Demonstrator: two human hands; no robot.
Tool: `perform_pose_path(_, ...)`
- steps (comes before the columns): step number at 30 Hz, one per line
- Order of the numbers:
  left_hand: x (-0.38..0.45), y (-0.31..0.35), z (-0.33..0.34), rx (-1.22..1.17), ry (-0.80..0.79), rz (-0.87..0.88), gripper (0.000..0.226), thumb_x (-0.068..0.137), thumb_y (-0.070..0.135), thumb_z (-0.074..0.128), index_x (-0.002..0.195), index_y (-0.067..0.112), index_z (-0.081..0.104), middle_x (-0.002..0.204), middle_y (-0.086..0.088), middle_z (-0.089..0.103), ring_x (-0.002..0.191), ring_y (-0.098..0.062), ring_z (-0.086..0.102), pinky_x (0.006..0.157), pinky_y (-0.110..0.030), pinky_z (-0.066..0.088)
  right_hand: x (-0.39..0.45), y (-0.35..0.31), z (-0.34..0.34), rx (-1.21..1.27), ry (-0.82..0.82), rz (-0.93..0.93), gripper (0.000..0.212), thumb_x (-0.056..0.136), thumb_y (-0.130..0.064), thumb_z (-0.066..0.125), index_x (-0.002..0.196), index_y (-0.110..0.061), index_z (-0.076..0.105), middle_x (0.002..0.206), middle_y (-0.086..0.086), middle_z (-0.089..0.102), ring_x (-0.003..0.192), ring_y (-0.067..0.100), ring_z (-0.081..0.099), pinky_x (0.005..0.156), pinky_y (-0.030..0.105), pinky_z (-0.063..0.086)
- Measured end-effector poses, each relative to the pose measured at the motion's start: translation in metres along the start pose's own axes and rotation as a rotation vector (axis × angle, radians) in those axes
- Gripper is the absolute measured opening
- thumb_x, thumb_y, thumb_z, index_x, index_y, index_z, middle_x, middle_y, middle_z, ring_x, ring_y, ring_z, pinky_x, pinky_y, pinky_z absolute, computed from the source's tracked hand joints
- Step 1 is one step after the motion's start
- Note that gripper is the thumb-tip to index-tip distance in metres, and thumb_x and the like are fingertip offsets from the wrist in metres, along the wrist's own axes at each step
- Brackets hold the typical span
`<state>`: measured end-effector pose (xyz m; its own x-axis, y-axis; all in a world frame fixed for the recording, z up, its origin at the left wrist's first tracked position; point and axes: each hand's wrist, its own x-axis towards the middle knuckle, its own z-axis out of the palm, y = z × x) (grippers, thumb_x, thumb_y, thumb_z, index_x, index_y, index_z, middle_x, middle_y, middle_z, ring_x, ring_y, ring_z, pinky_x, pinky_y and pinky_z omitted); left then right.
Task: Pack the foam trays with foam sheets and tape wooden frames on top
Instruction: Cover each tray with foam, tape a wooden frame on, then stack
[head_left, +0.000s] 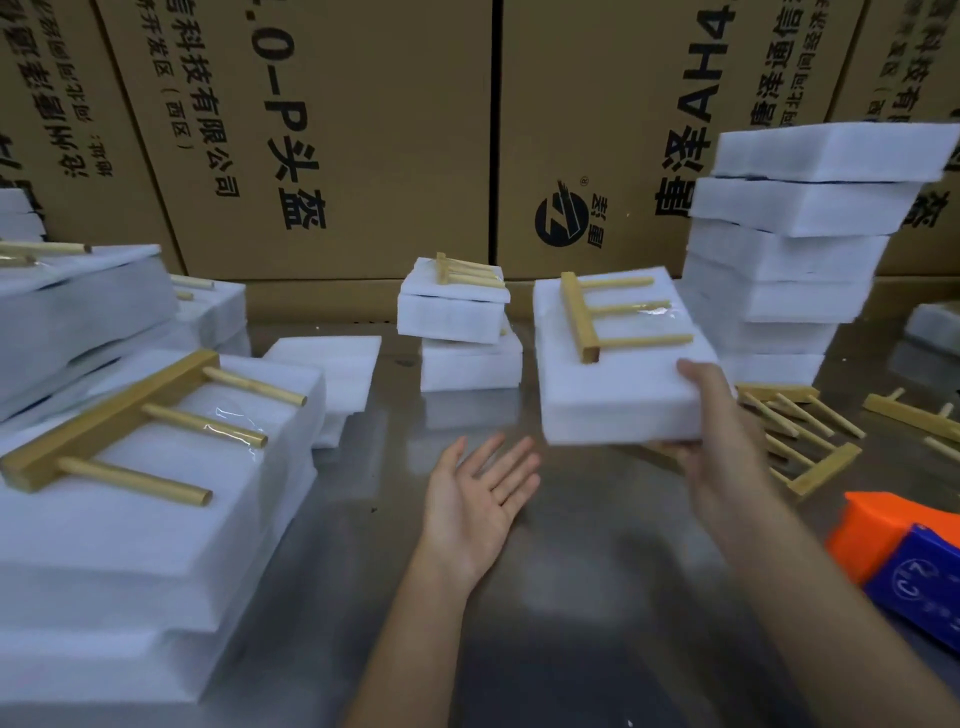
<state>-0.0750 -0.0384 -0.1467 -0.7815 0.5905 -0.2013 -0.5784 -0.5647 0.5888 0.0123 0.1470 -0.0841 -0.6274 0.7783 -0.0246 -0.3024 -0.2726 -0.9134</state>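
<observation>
Our right hand (719, 410) grips a white foam tray (618, 384) with taped wooden frame (613, 317); beside it, our left hand (480, 499) lies released, palm up.

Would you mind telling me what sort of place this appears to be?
Probably a packing station in a warehouse or small factory: printed cardboard cartons line the back, white foam trays stand stacked, and loose wooden frames lie on the steel table.
</observation>
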Motion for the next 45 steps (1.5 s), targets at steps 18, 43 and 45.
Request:
perform_pose_path(18, 0.01, -0.005, -0.003, 0.082, -0.016, -0.038, 0.04, 0.101, 0.031, 0.039, 0.129, 0.006, 0.056, 0.115, -0.02, 0.071, 0.102, -0.026, 0.072, 0.091, -0.037, 0.051, 0.179, 0.046, 0.093, -0.614, 0.178, -0.005, 0.088, 0.08, -0.058, 0.069, 0.149, -0.024, 0.027, 0.147, 0.013, 0.029, 0.129, 0.035, 0.04, 0.1, 0.045, 0.04)
perform_pose_path(43, 0.009, -0.004, -0.001, 0.072, 0.002, -0.032, 0.038, 0.103, 0.025, 0.037, 0.127, 0.005, 0.058, 0.112, -0.019, 0.072, 0.097, -0.025, 0.073, 0.084, -0.037, 0.052, 0.194, 0.031, 0.052, -1.407, -0.009, -0.258, 0.051, 0.094, -0.033, 0.053, 0.14, -0.015, 0.044, 0.149, 0.017, 0.03, 0.139, 0.036, 0.029, 0.107, 0.045, 0.034)
perform_pose_path(45, 0.008, -0.004, -0.003, 0.072, -0.001, -0.027, 0.038, 0.103, 0.025, 0.037, 0.128, 0.006, 0.058, 0.113, -0.018, 0.072, 0.098, -0.025, 0.073, 0.085, -0.038, 0.051, 0.204, 0.025, 0.027, -1.656, -0.156, -0.278, 0.064, 0.093, -0.035, 0.056, 0.15, -0.029, 0.028, 0.158, 0.013, 0.015, 0.146, 0.038, 0.013, 0.113, 0.052, 0.025)
